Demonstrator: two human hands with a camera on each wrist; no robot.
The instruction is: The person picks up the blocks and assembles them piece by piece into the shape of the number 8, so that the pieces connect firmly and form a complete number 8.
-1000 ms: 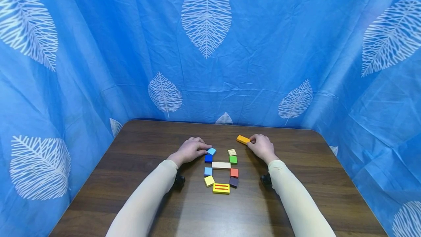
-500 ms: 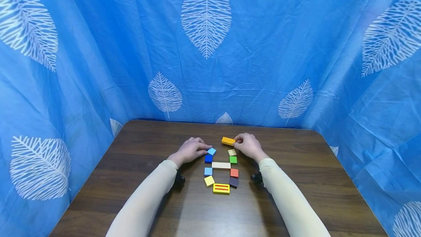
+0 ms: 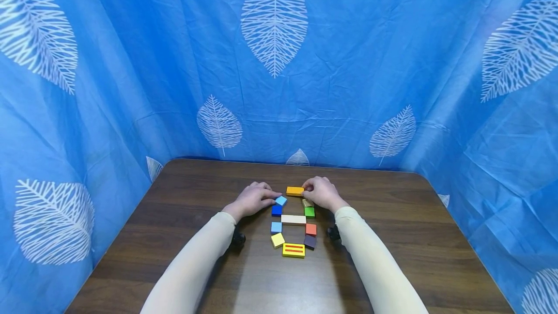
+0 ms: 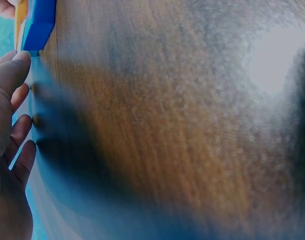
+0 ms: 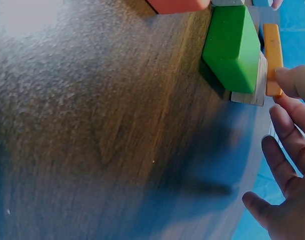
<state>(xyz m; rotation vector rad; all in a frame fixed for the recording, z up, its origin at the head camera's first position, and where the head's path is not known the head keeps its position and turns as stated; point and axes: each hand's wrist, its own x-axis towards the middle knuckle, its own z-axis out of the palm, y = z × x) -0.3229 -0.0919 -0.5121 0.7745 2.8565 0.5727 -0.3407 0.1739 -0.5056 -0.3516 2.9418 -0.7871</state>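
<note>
My right hand (image 3: pixel 323 193) pinches the right end of an orange block (image 3: pixel 295 191) at the top of an arrangement of coloured blocks. In the right wrist view the thumb lies on the near face of that orange block (image 5: pixel 273 55), and the other fingers are spread. My left hand (image 3: pixel 254 197) holds a tilted light blue block (image 3: pixel 281 200) between thumb and index finger at the upper left. A dark blue block (image 3: pixel 276 211) is just below it. Under my right hand, a wood-grain block (image 3: pixel 307 203) is partly covered, with a green block (image 3: pixel 309 212) below.
A cream block (image 3: pixel 293 219) crosses the middle. Lower down are a blue block (image 3: pixel 276 227), a pale yellow block (image 3: pixel 277 241), a red block (image 3: pixel 311 229), a dark purple block (image 3: pixel 310 242) and a striped yellow block (image 3: pixel 294 250). Behind the brown table (image 3: pixel 392 246) hangs a blue curtain (image 3: pixel 331 86).
My right hand has carried the orange block leftward and slightly nearer, from the far right to between the two columns, and it has turned straighter. My left hand has stayed put.
</note>
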